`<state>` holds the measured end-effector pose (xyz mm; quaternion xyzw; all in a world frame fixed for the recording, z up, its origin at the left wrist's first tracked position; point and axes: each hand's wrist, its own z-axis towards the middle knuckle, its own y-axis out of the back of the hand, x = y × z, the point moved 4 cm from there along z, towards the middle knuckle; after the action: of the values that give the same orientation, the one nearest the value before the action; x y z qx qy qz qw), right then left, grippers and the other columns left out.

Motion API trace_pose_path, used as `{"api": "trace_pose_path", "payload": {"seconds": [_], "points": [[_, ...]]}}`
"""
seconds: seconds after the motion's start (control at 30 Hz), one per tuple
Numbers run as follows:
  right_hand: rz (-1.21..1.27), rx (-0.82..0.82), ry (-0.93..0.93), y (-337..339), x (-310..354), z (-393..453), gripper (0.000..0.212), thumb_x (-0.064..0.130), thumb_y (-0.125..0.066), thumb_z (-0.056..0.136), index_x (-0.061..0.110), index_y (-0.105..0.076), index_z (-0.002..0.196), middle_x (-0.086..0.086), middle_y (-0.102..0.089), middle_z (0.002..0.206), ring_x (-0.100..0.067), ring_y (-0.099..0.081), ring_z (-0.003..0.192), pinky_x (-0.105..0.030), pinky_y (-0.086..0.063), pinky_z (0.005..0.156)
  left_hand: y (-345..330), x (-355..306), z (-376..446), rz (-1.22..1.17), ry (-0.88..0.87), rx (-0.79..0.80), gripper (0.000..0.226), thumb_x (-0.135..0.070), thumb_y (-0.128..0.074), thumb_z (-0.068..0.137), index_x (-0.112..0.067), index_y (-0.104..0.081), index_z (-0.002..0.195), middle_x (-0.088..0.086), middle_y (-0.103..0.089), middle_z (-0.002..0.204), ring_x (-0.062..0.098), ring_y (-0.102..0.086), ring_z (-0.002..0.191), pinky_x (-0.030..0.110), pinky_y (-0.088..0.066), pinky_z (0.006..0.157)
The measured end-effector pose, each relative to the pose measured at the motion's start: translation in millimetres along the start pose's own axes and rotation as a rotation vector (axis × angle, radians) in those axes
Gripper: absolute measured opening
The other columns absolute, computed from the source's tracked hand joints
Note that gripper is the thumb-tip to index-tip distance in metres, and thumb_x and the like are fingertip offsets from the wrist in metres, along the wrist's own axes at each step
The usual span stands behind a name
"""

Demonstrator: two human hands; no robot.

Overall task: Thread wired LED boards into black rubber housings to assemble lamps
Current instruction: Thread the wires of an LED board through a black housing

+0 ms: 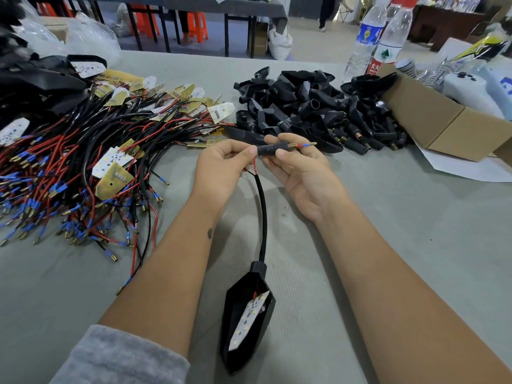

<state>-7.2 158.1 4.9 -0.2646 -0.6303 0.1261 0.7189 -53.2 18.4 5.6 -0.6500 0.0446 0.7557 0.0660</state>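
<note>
My right hand (300, 173) pinches a small black rubber stem piece (267, 149) with a threaded brass end; a red wire and a blue crimp terminal (306, 144) stick out of it to the right. My left hand (221, 167) pinches the thin red and black wires just left of that piece. From there a black sleeved cable (263, 214) runs down to a black rubber housing (243, 325) lying on the table near me, with a white LED board (249, 318) sitting tilted inside it.
A heap of wired LED boards (83, 162) with red and black leads covers the left of the grey table (388, 217). A pile of black rubber housings (318, 106) lies at the back centre. A cardboard box (432, 120) and two water bottles (379, 37) stand at the right.
</note>
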Motion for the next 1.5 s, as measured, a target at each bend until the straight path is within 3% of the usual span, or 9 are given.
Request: {"api": "trace_pose_path", "payload": {"seconds": [0.1, 0.3, 0.43, 0.63, 0.77, 0.97, 1.13, 1.3, 1.5], "points": [[0.041, -0.014, -0.029, -1, -1, 0, 0.029, -0.016, -0.045, 0.090, 0.007, -0.060, 0.100, -0.015, -0.069, 0.111, -0.030, -0.066, 0.106, -0.035, -0.055, 0.094, -2, 0, -1, 0.040, -0.002, 0.010, 0.016, -0.015, -0.068, 0.089, -0.024, -0.069, 0.076, -0.012, -0.062, 0.060, -0.003, -0.052, 0.055, 0.010, -0.042, 0.056], [0.126, -0.098, -0.037, -1, 0, 1, 0.024, -0.013, -0.045, 0.092, 0.006, -0.058, 0.099, -0.016, -0.068, 0.098, -0.027, -0.069, 0.091, -0.035, -0.056, 0.090, -3, -2, -2, 0.042, 0.022, -0.003, 0.018, -0.018, -0.066, 0.090, -0.027, -0.071, 0.076, -0.011, -0.064, 0.065, 0.001, -0.055, 0.062, 0.015, -0.044, 0.063], [0.120, -0.094, -0.032, -1, 0, 1, 0.023, -0.013, -0.047, 0.092, 0.006, -0.058, 0.099, -0.015, -0.069, 0.095, -0.025, -0.070, 0.088, -0.032, -0.058, 0.087, -3, -2, -3, 0.027, 0.026, -0.037, 0.015, -0.013, -0.065, 0.091, -0.019, -0.067, 0.077, -0.011, -0.065, 0.060, 0.000, -0.057, 0.057, 0.017, -0.048, 0.061], [0.064, -0.058, -0.018, -4, -1, 1, 0.022, -0.011, -0.048, 0.093, 0.007, -0.058, 0.101, -0.014, -0.067, 0.095, -0.026, -0.069, 0.092, -0.037, -0.055, 0.094, -4, -5, -5, 0.060, -0.031, -0.005, 0.015, -0.016, -0.067, 0.091, -0.022, -0.071, 0.077, -0.005, -0.061, 0.066, 0.008, -0.052, 0.064, 0.023, -0.045, 0.067], [0.094, -0.090, 0.004, -3, -1, 1, 0.020, -0.010, -0.050, 0.093, 0.006, -0.058, 0.101, -0.014, -0.068, 0.093, -0.026, -0.069, 0.090, -0.035, -0.056, 0.092, -7, -3, -5, 0.005, 0.053, 0.016, 0.018, -0.016, -0.058, 0.096, -0.023, -0.067, 0.083, -0.007, -0.068, 0.071, 0.010, -0.062, 0.067, 0.026, -0.054, 0.068], [0.059, -0.082, 0.012, -4, -1, 1, 0.018, -0.008, -0.051, 0.094, 0.008, -0.058, 0.100, -0.009, -0.069, 0.086, -0.021, -0.070, 0.082, -0.032, -0.058, 0.086, -9, -5, -9, 0.011, -0.014, 0.059, 0.018, -0.010, -0.061, 0.094, -0.015, -0.064, 0.077, -0.005, -0.064, 0.062, 0.003, -0.056, 0.053, 0.013, -0.045, 0.053], [0.068, -0.131, 0.019, -3, -1, 1, 0.011, -0.004, -0.055, 0.093, 0.007, -0.057, 0.096, -0.013, -0.067, 0.090, -0.021, -0.069, 0.077, -0.029, -0.059, 0.079, -10, -6, -7, 0.022, 0.000, 0.069, 0.009, -0.014, -0.066, 0.091, -0.015, -0.067, 0.082, -0.004, -0.064, 0.066, 0.002, -0.056, 0.055, 0.012, -0.044, 0.053], [0.070, -0.185, 0.015, 1, 0, 2, 0.011, 0.000, -0.058, 0.093, 0.006, -0.055, 0.102, -0.009, -0.067, 0.083, -0.019, -0.067, 0.071, -0.025, -0.058, 0.072, -12, -6, -9, 0.115, -0.011, 0.104, 0.014, 0.000, -0.064, 0.084, -0.014, -0.062, 0.081, 0.004, -0.063, 0.068, 0.008, -0.056, 0.060, 0.018, -0.046, 0.058], [-0.095, -0.152, 0.013, -4, 1, 0, 0.010, 0.005, -0.057, 0.095, 0.012, -0.061, 0.090, -0.006, -0.064, 0.079, -0.015, -0.060, 0.068, -0.028, -0.053, 0.076, -11, -8, -10, 0.109, -0.102, 0.092, 0.009, -0.003, -0.068, 0.087, -0.011, -0.067, 0.086, 0.001, -0.065, 0.076, 0.005, -0.057, 0.068, 0.016, -0.049, 0.067]]}}
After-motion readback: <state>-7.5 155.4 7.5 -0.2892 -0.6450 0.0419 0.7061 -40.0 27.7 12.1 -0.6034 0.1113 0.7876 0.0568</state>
